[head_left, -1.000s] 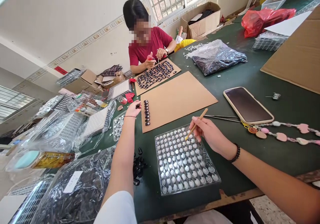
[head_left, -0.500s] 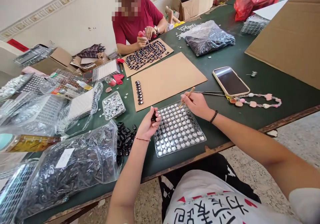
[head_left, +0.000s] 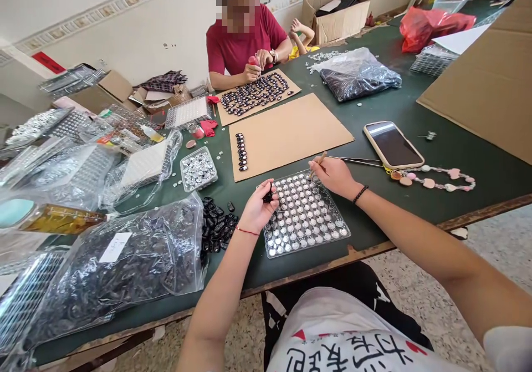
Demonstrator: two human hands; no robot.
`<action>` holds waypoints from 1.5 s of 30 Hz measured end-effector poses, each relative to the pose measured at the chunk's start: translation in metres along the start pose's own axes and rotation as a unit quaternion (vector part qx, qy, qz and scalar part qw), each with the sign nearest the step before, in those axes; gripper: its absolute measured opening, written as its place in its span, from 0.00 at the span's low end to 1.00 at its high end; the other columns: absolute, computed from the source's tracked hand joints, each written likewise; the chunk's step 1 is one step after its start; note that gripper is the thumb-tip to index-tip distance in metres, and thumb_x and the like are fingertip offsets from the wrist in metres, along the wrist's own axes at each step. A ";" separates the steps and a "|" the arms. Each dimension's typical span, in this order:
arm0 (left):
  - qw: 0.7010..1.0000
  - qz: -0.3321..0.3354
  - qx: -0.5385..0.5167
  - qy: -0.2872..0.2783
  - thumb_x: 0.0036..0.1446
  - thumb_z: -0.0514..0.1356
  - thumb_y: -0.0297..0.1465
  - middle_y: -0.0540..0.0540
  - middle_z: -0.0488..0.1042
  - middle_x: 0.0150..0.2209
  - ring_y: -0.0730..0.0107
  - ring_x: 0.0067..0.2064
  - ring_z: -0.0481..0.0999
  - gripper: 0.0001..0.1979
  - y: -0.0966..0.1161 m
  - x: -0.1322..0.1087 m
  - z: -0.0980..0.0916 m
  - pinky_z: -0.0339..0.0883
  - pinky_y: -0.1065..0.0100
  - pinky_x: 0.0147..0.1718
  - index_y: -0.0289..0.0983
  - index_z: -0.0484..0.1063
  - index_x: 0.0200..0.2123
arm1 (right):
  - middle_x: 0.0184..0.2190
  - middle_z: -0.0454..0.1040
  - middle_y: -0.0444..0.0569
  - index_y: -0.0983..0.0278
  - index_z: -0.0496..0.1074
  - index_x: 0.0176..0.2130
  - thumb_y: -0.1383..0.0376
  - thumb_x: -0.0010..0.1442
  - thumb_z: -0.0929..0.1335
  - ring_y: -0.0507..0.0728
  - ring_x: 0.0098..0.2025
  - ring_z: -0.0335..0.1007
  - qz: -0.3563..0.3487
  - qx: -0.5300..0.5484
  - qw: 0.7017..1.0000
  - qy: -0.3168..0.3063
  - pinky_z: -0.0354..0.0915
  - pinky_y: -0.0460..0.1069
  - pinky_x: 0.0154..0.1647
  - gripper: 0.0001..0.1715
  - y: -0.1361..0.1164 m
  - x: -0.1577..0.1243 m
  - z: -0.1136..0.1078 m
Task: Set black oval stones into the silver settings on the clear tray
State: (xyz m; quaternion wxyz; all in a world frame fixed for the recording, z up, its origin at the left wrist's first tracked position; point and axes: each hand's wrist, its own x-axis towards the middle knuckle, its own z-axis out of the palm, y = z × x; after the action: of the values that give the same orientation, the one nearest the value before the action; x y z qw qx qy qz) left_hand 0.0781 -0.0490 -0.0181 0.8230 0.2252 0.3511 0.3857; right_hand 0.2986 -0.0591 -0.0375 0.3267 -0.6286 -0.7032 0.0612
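My left hand [head_left: 260,208] is closed around a small black piece [head_left: 269,194], over the left side of a clear plastic tray [head_left: 343,232]. Rows of round white-topped pieces [head_left: 305,217] fill most of that tray. In my right hand [head_left: 332,175] is a thin wooden stick [head_left: 319,161], pinched with its tip down at the tray's far right part. Left of my left wrist lies a pile of glossy black pieces [head_left: 216,225]. Beyond the tray, a cardboard sheet [head_left: 291,133] carries a short column of black pieces with white spots [head_left: 241,151] along its left edge.
A small box of shiny bits [head_left: 198,169] and a big bag of black pieces [head_left: 137,266] are at left. A phone [head_left: 393,144] with a bead strap lies at right. Across the table a person in red [head_left: 245,45] works over another filled cardboard sheet [head_left: 286,86].
The whole scene has shifted slightly right in view as the head turned. My right hand's stick stays near the tray's far edge, and my left hand still holds the black piece.
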 end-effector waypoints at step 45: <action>0.664 0.246 0.703 0.067 0.56 0.48 0.38 0.51 0.68 0.22 0.73 0.25 0.64 0.14 -0.017 0.000 0.006 0.53 0.72 0.26 0.37 0.68 0.28 | 0.26 0.70 0.47 0.64 0.66 0.34 0.63 0.60 0.56 0.52 0.27 0.64 -0.176 0.106 0.978 -0.039 0.58 0.46 0.29 0.13 -0.033 -0.027 -0.006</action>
State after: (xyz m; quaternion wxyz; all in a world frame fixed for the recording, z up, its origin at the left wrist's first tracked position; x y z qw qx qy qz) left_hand 0.0908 -0.0600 -0.0245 0.2698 0.7884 0.5041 0.2271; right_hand 0.2734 -0.0924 -0.0268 0.3693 -0.4534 -0.8047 0.1018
